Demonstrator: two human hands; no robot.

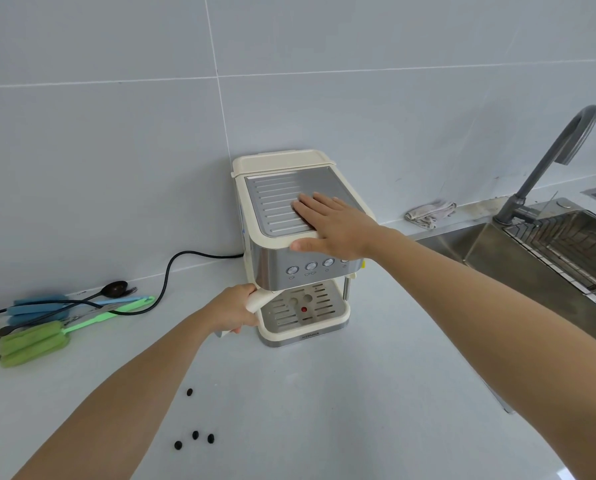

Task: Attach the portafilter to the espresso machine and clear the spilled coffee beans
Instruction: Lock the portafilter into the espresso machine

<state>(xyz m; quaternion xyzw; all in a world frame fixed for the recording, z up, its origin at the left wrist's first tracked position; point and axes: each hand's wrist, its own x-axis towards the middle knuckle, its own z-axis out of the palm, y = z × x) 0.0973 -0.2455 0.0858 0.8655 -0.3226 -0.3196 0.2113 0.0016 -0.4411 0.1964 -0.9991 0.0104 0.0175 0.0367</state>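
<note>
**Two hands on the coffee machine**

The coffee machine (300,244) stands at the back of the pale surface (324,410), close against the tiled wall (116,98). Its black cord (172,268) runs off to the left along the wall.

The right hand (331,226) lies flat on top of the machine, fingers spread a little, thumb along the front top edge. It holds nothing.

The left hand (234,310) is wrapped tight around the cream handle (260,299) of the coffee holder. The handle sticks out from under the left front corner of the machine, above the drip tray (303,310). The round end of the holder is hidden under the machine, so I cannot tell if it is locked in.

Four dark coffee beans (194,434) lie on the surface in front, near the left arm (one sits apart, farther back than the other three). The surface around them is bare, with lots of room in the front and middle.

At the left edge lie green and blue brushes (33,344) and a dark spoon (114,289), well apart from the machine. To the right, the surface ends at a metal sink (497,251) with a grey tap (549,157). A crumpled cloth (429,213) lies by the wall between the machine and the sink.

The front of the machine's base reads "KONKA". Four round buttons (310,266) sit in a row on the shiny front, with tiny signs under them, too small to read.
</note>
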